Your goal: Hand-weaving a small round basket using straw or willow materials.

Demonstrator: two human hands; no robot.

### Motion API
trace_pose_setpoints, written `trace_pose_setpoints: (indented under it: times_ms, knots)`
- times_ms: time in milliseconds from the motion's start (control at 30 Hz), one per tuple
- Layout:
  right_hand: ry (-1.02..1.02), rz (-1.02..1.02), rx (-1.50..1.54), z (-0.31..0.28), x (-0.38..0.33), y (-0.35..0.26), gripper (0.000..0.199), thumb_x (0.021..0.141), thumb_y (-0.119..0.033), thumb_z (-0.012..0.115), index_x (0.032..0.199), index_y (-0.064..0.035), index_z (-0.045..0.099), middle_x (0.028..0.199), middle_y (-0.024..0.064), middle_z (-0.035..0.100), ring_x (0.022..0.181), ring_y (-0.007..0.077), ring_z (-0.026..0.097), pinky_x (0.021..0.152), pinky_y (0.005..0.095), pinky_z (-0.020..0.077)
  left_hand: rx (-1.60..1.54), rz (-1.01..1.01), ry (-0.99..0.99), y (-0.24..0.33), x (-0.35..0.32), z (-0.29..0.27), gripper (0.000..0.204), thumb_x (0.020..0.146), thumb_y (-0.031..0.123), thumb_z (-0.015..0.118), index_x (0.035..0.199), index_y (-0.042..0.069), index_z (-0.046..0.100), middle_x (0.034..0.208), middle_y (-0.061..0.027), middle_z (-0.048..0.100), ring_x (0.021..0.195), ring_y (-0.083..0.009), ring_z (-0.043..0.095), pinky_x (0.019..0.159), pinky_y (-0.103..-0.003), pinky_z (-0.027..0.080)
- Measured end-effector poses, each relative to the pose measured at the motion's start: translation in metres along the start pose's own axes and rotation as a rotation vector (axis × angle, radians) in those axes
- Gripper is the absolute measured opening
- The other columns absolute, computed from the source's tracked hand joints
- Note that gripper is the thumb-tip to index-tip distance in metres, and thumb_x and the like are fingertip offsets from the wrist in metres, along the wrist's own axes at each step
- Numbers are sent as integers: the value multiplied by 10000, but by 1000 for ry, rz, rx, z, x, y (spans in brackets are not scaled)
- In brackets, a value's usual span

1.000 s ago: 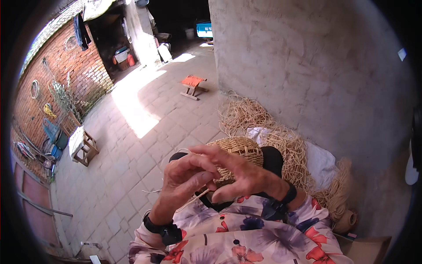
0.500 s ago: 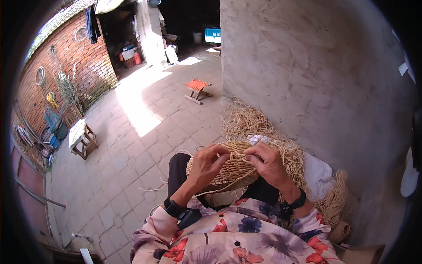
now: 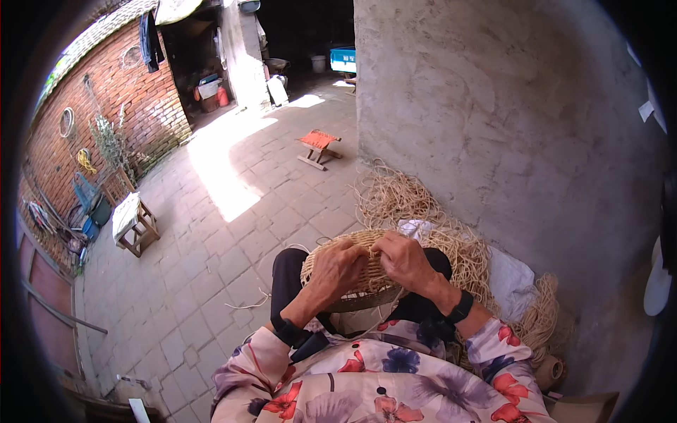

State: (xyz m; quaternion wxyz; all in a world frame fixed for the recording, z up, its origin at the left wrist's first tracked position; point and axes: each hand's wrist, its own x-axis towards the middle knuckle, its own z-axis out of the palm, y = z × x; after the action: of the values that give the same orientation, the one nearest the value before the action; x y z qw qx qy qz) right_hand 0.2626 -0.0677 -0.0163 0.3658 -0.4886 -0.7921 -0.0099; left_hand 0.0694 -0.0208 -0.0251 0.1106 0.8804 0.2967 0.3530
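Note:
Across my lap rests a woven straw-coloured basket [image 3: 374,282], its cord wall turned up toward me. My left hand [image 3: 340,266] lies on the left part of the weave, fingers bent and pressed together at its middle. Close beside it, my right hand [image 3: 407,259] pinches at the same spot with curled fingers. Whatever strand sits in the fingertips is hidden by the hands. A loose pale cord [image 3: 248,305] trails off to the left, past my knee.
To my right, along the plastered wall [image 3: 493,127], lies a heap of tan cord [image 3: 402,197] with a white cloth [image 3: 509,282] on it. A folding stool [image 3: 319,141] with an orange seat stands ahead. A wooden chair [image 3: 135,222] is at the left.
My hands have come closer together over the basket. The right hand has moved left and its fingers have lowered onto the weave; the left wrist has turned.

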Motion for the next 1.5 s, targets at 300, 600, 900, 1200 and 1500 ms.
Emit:
trace_pose_setpoints:
  times_ms: [300,600,900,1200,1500]
  knots:
    - [-81,412,201,17,1,4,142,810,-63,598,941,-43,647,799,151,690,796,337,686,710,417,533,33,59,-78,-1,9,-3,126,896,168,620,937,67,684,806,-139,629,745,-360,639,652,-458,501]
    - [-5,869,897,13,7,3,238,847,5,544,1067,-5,632,925,68,667,822,139,630,695,278,513,193,141,-323,-9,35,-6,86,806,126,627,809,49,665,776,-128,646,718,-350,663,620,-457,529]
    - [2,948,1084,12,4,7,295,835,-9,569,1129,-25,588,915,56,643,792,119,606,682,258,496,179,242,-281,-12,48,-1,94,785,145,629,766,57,657,777,-126,657,701,-356,664,598,-471,519]
    - [266,631,459,-29,-10,26,290,867,-95,614,1144,-12,595,1082,115,651,975,186,610,863,338,507,-272,-189,-276,-21,37,-45,159,765,166,685,810,25,628,782,-117,657,717,-228,658,633,-339,501]
    - [229,558,640,-28,6,13,184,917,-94,602,1080,-12,625,993,57,664,924,130,620,848,299,502,-986,-540,47,-49,-24,-88,184,868,134,583,1022,41,550,805,-22,611,617,-48,468,516,-201,357]
